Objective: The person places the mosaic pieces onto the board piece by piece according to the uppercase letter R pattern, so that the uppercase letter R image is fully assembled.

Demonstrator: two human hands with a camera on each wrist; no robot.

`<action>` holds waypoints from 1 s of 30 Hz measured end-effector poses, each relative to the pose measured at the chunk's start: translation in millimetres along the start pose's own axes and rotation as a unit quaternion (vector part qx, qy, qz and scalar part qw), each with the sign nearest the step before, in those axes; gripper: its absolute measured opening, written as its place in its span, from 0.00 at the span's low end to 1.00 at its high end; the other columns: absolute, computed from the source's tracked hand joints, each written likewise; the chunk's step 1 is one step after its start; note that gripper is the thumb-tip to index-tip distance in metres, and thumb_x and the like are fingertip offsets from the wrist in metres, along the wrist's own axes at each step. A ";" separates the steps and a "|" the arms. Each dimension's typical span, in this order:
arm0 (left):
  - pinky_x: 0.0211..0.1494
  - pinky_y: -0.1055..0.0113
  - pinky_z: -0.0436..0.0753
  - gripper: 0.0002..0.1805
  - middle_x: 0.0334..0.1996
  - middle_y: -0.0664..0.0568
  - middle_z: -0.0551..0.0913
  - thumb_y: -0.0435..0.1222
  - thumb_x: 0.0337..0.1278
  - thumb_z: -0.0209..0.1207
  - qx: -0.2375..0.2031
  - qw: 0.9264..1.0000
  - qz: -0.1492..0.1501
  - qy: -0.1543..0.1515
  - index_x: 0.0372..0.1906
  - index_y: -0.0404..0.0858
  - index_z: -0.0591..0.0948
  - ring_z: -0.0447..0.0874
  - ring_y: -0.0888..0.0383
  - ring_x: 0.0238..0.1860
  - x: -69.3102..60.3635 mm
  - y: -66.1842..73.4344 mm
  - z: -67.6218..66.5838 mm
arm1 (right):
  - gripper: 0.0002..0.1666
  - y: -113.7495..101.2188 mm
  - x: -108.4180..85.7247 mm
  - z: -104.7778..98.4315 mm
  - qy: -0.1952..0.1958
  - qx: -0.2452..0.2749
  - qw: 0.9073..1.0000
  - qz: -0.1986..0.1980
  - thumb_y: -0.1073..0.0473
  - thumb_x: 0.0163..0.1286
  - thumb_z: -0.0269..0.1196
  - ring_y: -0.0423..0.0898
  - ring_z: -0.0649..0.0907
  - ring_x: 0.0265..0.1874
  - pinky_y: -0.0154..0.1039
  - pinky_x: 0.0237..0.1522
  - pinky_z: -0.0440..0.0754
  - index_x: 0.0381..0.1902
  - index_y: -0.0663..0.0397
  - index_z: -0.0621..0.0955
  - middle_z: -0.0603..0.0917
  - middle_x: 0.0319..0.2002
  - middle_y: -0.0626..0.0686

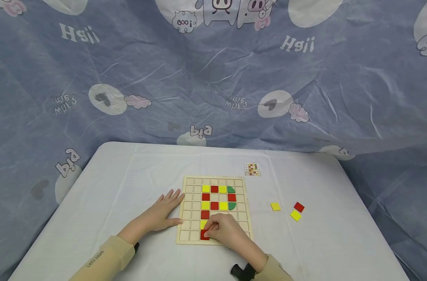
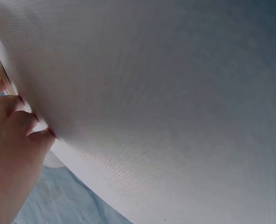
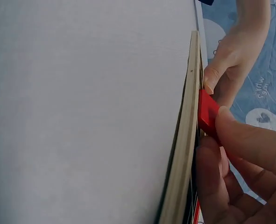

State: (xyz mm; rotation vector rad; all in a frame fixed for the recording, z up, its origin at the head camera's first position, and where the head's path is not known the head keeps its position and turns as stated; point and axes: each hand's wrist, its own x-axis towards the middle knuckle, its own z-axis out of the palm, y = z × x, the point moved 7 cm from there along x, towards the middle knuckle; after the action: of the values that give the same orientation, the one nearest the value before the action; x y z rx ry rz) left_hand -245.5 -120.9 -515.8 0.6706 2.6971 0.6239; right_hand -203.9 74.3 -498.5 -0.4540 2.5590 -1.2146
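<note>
A wooden grid board (image 1: 192, 215) lies on the white table, bearing red, yellow and green tiles in a P-like pattern. My right hand (image 1: 227, 230) is over its lower part. The thumb and fingers pinch a red square tile (image 3: 208, 112) at the bottom row, below a partly covered yellow tile (image 1: 203, 224). In the right wrist view that tile looks slightly tilted at the board's edge. My left hand (image 1: 160, 212) lies spread on the table, its thumb and fingertips touching the board's left edge.
Right of the board lie a yellow tile (image 1: 275, 207), a red tile (image 1: 299, 207) and another yellow tile (image 1: 295, 215). A small pattern card (image 1: 252, 169) is beyond the board's far right corner. A blue printed cloth (image 1: 199, 78) hangs behind the table.
</note>
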 end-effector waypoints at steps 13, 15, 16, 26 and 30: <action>0.79 0.40 0.47 0.48 0.79 0.43 0.52 0.54 0.58 0.64 -0.006 1.000 -0.009 0.002 0.77 0.41 0.57 0.43 0.40 0.79 0.4 1.5 -4.1 | 0.08 -6.4 1.3 0.6 0.016 -0.055 0.998 -0.007 0.63 0.55 0.75 0.34 0.73 0.21 0.27 0.24 0.74 0.23 0.49 0.84 0.74 0.22 0.42; 0.79 0.40 0.47 0.48 0.79 0.43 0.52 0.54 0.58 0.64 -0.006 1.000 -0.009 0.002 0.77 0.42 0.57 0.43 0.40 0.79 0.5 1.5 -3.7 | 0.08 -7.5 0.1 -0.8 0.017 -0.054 0.998 -0.007 0.62 0.55 0.75 0.34 0.73 0.21 0.27 0.24 0.74 0.23 0.48 0.84 0.74 0.23 0.42; 0.79 0.40 0.47 0.48 0.79 0.43 0.52 0.54 0.58 0.64 -0.006 1.000 -0.008 0.002 0.77 0.42 0.57 0.43 0.40 0.79 0.5 1.3 -3.5 | 0.08 -7.5 -0.5 -2.6 0.018 -0.051 0.999 -0.005 0.62 0.56 0.75 0.34 0.74 0.21 0.27 0.25 0.74 0.24 0.48 0.84 0.75 0.23 0.42; 0.79 0.40 0.48 0.48 0.78 0.44 0.52 0.54 0.57 0.65 0.000 1.000 -0.011 0.006 0.77 0.42 0.58 0.43 0.40 0.79 1.1 -1.4 -0.5 | 0.04 29.9 -11.0 -75.6 0.135 -0.023 0.989 0.062 0.60 0.61 0.71 0.38 0.78 0.28 0.28 0.30 0.79 0.33 0.49 0.85 0.82 0.29 0.44; 0.79 0.40 0.48 0.48 0.78 0.44 0.53 0.55 0.56 0.65 -0.003 1.000 -0.012 0.006 0.77 0.42 0.58 0.43 0.40 0.79 1.1 -1.8 1.0 | 0.06 66.1 -21.8 -115.1 0.188 -0.026 0.974 0.120 0.60 0.62 0.70 0.39 0.79 0.28 0.29 0.28 0.78 0.36 0.53 0.85 0.84 0.30 0.48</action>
State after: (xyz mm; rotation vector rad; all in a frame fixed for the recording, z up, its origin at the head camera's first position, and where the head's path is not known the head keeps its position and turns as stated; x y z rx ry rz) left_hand -246.8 -121.4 -517.7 0.6353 2.7083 0.6311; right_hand -237.5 202.8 -477.6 0.0903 2.8557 -1.2434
